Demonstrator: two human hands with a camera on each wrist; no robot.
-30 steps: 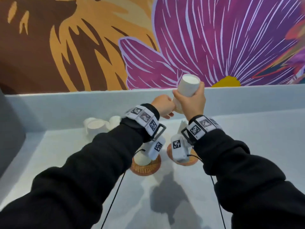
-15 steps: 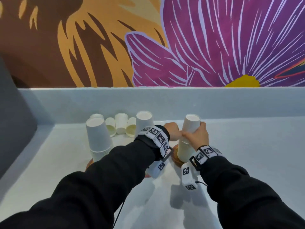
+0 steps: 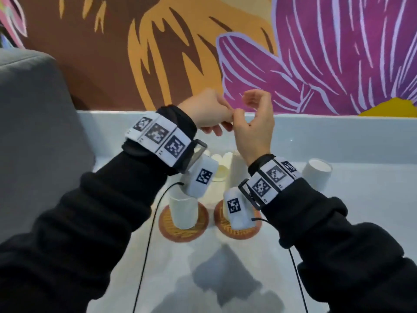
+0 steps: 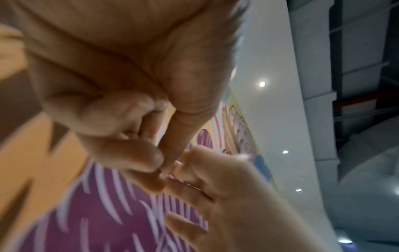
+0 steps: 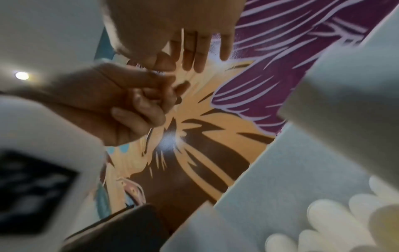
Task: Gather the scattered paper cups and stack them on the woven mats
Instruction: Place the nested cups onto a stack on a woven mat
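Note:
Two round woven mats lie side by side on the pale table: the left mat (image 3: 180,232) and the right mat (image 3: 239,234). A short stack of upside-down white paper cups (image 3: 184,211) stands on the left mat. On the right mat a taller stack (image 3: 237,170) rises, partly hidden by my wrist camera. My left hand (image 3: 207,111) and right hand (image 3: 255,123) are raised above the cups and touch each other, holding no cup. The left hand's fingers (image 4: 134,153) are curled in. The right hand's fingers (image 5: 194,51) are loosely extended.
One upside-down cup (image 3: 317,175) stands alone to the right of the mats. Several cups (image 3: 220,163) lie on their sides near the back ledge (image 3: 338,136). A grey padded block (image 3: 33,132) borders the table on the left. Cables hang from both wrists.
The tall cup stack held up a second ago came down onto the right mat. Both hands have since let go of it and risen, meeting in the air.

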